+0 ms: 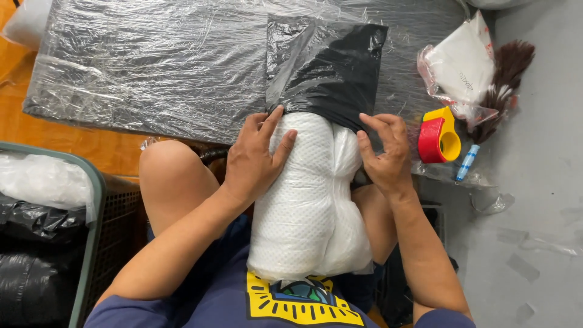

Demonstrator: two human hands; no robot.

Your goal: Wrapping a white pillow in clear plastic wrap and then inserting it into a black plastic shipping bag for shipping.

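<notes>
Together two hands [316,161] press one white bundle [310,206] into one black bag [331,70].
</notes>
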